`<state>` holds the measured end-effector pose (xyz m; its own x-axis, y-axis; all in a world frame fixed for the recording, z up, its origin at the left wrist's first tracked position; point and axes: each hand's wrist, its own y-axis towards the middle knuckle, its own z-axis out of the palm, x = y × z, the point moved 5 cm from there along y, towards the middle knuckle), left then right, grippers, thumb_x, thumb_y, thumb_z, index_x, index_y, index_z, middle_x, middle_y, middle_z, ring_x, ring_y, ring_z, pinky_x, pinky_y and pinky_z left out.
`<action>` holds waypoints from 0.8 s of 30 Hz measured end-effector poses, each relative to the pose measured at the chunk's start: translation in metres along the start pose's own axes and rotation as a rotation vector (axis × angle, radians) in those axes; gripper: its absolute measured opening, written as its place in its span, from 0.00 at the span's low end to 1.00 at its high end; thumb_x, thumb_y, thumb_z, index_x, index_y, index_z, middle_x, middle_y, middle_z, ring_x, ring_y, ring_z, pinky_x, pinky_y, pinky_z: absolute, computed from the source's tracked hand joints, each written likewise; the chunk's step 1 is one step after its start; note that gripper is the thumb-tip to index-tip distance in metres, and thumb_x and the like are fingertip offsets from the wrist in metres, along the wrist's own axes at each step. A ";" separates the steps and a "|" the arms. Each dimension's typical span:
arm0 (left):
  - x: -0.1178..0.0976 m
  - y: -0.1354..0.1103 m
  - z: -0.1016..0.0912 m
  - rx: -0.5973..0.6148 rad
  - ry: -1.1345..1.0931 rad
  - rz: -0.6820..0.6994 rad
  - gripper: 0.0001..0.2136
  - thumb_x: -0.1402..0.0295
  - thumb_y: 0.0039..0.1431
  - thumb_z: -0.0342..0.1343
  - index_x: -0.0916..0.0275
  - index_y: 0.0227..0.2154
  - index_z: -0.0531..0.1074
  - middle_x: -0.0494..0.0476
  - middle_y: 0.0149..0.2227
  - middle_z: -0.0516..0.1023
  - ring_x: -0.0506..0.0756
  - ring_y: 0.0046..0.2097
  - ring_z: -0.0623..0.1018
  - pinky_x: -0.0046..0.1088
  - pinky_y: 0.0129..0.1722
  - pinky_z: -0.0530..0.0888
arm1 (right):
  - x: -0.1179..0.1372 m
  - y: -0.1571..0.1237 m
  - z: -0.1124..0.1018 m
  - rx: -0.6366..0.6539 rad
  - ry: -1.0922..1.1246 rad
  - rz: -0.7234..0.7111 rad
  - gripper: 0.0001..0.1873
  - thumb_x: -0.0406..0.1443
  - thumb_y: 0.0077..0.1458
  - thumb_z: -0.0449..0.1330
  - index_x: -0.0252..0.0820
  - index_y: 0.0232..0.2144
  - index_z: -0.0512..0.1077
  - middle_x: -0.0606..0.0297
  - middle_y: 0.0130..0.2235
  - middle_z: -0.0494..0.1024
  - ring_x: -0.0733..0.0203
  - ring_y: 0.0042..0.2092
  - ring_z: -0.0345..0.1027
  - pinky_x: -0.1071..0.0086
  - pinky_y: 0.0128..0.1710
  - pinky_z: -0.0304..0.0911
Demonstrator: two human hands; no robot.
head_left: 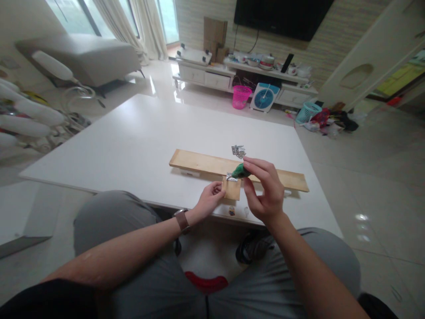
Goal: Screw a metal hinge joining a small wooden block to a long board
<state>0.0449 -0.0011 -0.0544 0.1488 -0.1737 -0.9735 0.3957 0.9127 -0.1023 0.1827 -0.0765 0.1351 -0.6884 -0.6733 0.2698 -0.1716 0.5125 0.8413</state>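
A long wooden board (202, 162) lies across the white table (133, 141), seemingly raised on something white beneath it. Against its near edge sits a small wooden piece (232, 191), with a metal hinge (231, 177) where the two meet. My left hand (214, 195) grips the small piece by its left edge, fingers closed. In my right hand (265, 188) is a green-handled screwdriver (241, 170), its tip slanting down to the hinge. The exact contact of tip and screw is too small to make out. Several loose hinges (238, 151) lie beyond the board.
Near the table's front edge lie a small dark-and-yellow item (231, 211) and a clear one (246, 211). Farther off stand a pink basket (241, 96), a blue fan (264, 96) and a TV cabinet (217, 79). White padded chair parts (33, 110) are at left.
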 end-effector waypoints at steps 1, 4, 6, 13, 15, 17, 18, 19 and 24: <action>0.001 0.000 0.000 -0.002 0.000 -0.002 0.15 0.63 0.56 0.71 0.65 0.43 0.80 0.54 0.34 0.80 0.53 0.36 0.76 0.31 0.40 0.72 | 0.000 0.000 0.000 0.003 0.000 -0.006 0.33 0.24 0.66 0.60 0.53 0.68 0.70 0.55 0.58 0.81 0.48 0.59 0.78 0.47 0.56 0.80; 0.003 0.002 0.000 -0.002 -0.004 -0.012 0.15 0.63 0.56 0.71 0.64 0.42 0.80 0.54 0.34 0.80 0.53 0.36 0.76 0.31 0.40 0.73 | -0.002 -0.001 0.000 -0.013 -0.038 -0.007 0.32 0.24 0.66 0.63 0.57 0.67 0.71 0.58 0.55 0.81 0.51 0.54 0.80 0.52 0.49 0.83; 0.005 0.003 0.000 -0.002 -0.008 -0.015 0.15 0.63 0.55 0.72 0.64 0.42 0.80 0.54 0.33 0.80 0.53 0.35 0.76 0.30 0.39 0.72 | -0.004 -0.003 0.000 -0.038 -0.060 -0.007 0.30 0.26 0.65 0.66 0.58 0.64 0.73 0.59 0.53 0.80 0.54 0.49 0.80 0.58 0.42 0.82; 0.005 0.002 -0.001 0.004 -0.005 0.000 0.16 0.62 0.56 0.71 0.65 0.44 0.80 0.56 0.36 0.82 0.54 0.37 0.78 0.31 0.42 0.73 | -0.002 -0.002 0.001 0.002 -0.006 0.008 0.31 0.25 0.66 0.61 0.52 0.67 0.71 0.53 0.59 0.80 0.47 0.59 0.78 0.49 0.53 0.81; 0.004 0.002 -0.001 0.002 -0.003 0.003 0.16 0.62 0.56 0.71 0.65 0.44 0.80 0.56 0.35 0.82 0.54 0.37 0.78 0.31 0.41 0.73 | -0.001 0.000 0.002 0.009 -0.007 -0.008 0.33 0.23 0.66 0.60 0.53 0.68 0.70 0.54 0.59 0.81 0.47 0.60 0.78 0.47 0.55 0.80; 0.004 0.002 -0.001 0.001 -0.001 0.005 0.16 0.62 0.56 0.71 0.65 0.43 0.80 0.56 0.35 0.82 0.54 0.37 0.77 0.31 0.41 0.73 | -0.002 0.000 0.001 -0.004 -0.033 -0.015 0.32 0.24 0.65 0.62 0.54 0.67 0.71 0.56 0.55 0.82 0.49 0.56 0.79 0.51 0.51 0.81; 0.004 0.002 -0.001 0.001 -0.002 0.005 0.16 0.62 0.55 0.71 0.65 0.43 0.80 0.56 0.35 0.82 0.54 0.37 0.77 0.31 0.41 0.73 | -0.002 -0.001 0.001 -0.016 -0.049 -0.015 0.32 0.25 0.65 0.64 0.54 0.66 0.71 0.56 0.54 0.82 0.51 0.53 0.79 0.53 0.47 0.81; 0.005 0.003 -0.001 0.001 -0.002 0.004 0.16 0.62 0.55 0.72 0.65 0.43 0.80 0.56 0.35 0.82 0.54 0.37 0.77 0.31 0.41 0.73 | -0.003 -0.002 0.001 -0.029 -0.063 -0.014 0.31 0.26 0.65 0.65 0.55 0.65 0.72 0.57 0.52 0.81 0.52 0.50 0.79 0.56 0.44 0.81; 0.006 0.003 -0.002 0.005 0.001 0.005 0.16 0.61 0.56 0.72 0.65 0.43 0.80 0.56 0.35 0.82 0.54 0.37 0.78 0.31 0.41 0.74 | -0.003 -0.002 0.001 -0.017 -0.045 0.001 0.31 0.27 0.65 0.66 0.55 0.65 0.72 0.57 0.54 0.80 0.51 0.53 0.79 0.55 0.45 0.81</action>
<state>0.0456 0.0014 -0.0609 0.1502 -0.1686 -0.9742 0.3995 0.9117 -0.0962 0.1844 -0.0751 0.1320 -0.7195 -0.6479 0.2499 -0.1592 0.5042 0.8488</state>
